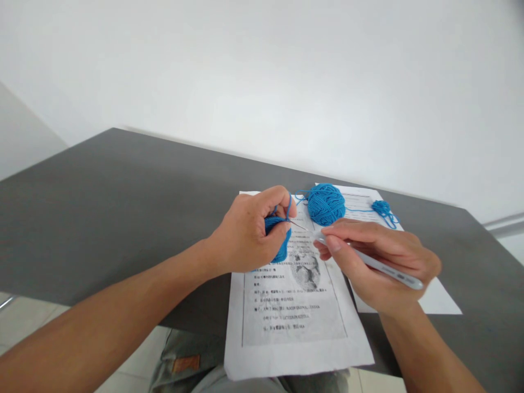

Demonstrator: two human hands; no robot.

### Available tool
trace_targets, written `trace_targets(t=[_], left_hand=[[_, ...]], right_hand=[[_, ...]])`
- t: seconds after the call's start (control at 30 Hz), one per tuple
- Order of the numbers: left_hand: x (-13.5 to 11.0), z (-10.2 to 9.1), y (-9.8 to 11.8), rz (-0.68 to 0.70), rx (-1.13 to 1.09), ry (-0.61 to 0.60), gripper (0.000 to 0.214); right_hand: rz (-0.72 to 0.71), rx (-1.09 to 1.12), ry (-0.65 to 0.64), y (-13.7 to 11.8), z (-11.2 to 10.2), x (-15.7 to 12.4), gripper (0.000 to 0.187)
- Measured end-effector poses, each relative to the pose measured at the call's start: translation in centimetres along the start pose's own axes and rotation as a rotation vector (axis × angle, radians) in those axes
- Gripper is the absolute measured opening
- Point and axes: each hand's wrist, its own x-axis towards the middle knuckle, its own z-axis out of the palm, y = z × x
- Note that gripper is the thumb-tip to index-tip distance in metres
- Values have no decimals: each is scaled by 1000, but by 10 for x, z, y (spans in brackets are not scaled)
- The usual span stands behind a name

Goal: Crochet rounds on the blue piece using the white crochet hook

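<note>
My left hand (249,232) is closed around a small blue crocheted piece (281,240), with a strand of blue yarn looped over the forefinger. My right hand (380,256) grips a white-handled crochet hook (382,266); its thin metal tip reaches left to the blue piece. Both hands hover over a printed sheet of paper (286,322) with text and a grey picture. A ball of blue yarn (326,203) lies just beyond the hands, its strand running toward my left hand.
A second white sheet (436,297) lies under my right hand. A small tangle of blue yarn (382,209) rests on it at the back. The dark grey table (114,207) stands against a white wall; its near edge crosses under the printed sheet.
</note>
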Motion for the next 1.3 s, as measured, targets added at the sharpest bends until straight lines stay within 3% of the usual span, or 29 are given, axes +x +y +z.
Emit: trace_targets(t=[0.2, 0.9, 1.3], left_hand=[[0, -1, 1, -6, 10, 4, 12], [-2, 1, -2, -7, -30, 11, 11], [-1, -1, 0, 17, -75, 20, 12]], right_hand=[[40, 58, 44, 2, 0, -2, 24], [82, 153, 19, 6, -2, -3, 27], [164, 227, 63, 7, -1, -7, 19]])
